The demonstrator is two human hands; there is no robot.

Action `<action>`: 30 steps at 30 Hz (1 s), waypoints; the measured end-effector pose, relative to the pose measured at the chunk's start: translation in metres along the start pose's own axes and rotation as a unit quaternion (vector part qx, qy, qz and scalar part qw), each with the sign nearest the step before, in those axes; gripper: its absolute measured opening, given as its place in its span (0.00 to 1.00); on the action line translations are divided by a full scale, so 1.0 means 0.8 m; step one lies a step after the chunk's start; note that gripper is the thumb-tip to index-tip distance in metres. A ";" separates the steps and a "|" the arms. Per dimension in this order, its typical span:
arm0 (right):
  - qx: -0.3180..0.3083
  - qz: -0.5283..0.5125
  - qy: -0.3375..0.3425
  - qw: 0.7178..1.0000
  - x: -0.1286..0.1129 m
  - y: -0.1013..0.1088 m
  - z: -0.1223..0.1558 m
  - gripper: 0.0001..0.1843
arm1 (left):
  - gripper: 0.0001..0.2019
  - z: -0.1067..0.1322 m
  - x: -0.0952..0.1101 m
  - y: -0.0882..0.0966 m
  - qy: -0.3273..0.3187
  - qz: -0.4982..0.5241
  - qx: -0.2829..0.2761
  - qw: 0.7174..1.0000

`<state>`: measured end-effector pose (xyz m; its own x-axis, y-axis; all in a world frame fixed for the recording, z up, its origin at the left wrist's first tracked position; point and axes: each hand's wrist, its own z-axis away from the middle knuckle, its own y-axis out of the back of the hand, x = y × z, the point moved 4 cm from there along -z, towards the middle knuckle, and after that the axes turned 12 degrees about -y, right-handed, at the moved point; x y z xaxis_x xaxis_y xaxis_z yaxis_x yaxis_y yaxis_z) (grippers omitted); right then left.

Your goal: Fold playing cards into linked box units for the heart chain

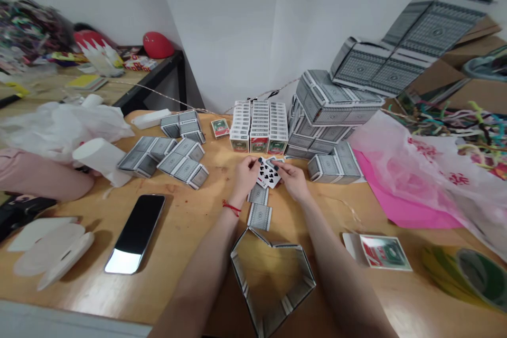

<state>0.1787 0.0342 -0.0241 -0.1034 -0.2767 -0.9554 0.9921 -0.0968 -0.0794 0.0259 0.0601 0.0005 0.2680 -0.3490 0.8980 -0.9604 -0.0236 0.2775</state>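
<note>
Both my hands meet at the middle of the wooden table [190, 232]. My left hand [246, 173] and my right hand [291, 178] pinch a small fan of playing cards [269, 173], a black spade card face up. Two face-down grey-backed cards [259, 208] lie just below my hands. Nearer me stands a heart-shaped frame [273, 277] built of cards on edge. Rows of card packs [259, 127] stand right behind my hands.
A black phone [137, 232] lies at left. Grey folded card pieces [174, 158] lie left of centre, taller stacks [328, 111] right. A pink plastic bag [415, 179], a card box [382, 252], tape rolls [471, 274] are at right. Another person's pink sleeve [39, 177] rests far left.
</note>
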 end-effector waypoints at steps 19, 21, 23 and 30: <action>-0.007 -0.037 -0.019 0.999 -0.003 -0.006 0.002 0.14 | 0.09 -0.003 0.004 -0.009 0.008 0.113 0.033 0.993; 0.016 -0.053 -0.019 0.998 -0.004 -0.004 0.002 0.14 | 0.10 -0.005 0.001 -0.007 0.048 0.160 0.014 0.986; 0.035 -0.071 -0.014 0.997 -0.007 -0.002 0.003 0.14 | 0.11 -0.006 -0.002 -0.006 0.083 0.195 -0.039 0.977; 0.083 -0.070 0.029 0.994 -0.015 0.006 0.005 0.12 | 0.10 -0.004 0.004 -0.002 0.106 0.235 -0.111 0.960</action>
<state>0.1848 0.0334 -0.0120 -0.2305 -0.1948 -0.9534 0.9425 -0.2882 -0.1690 0.0288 0.0619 0.0035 -0.1596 -0.0738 0.9844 -0.9457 0.2976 -0.1310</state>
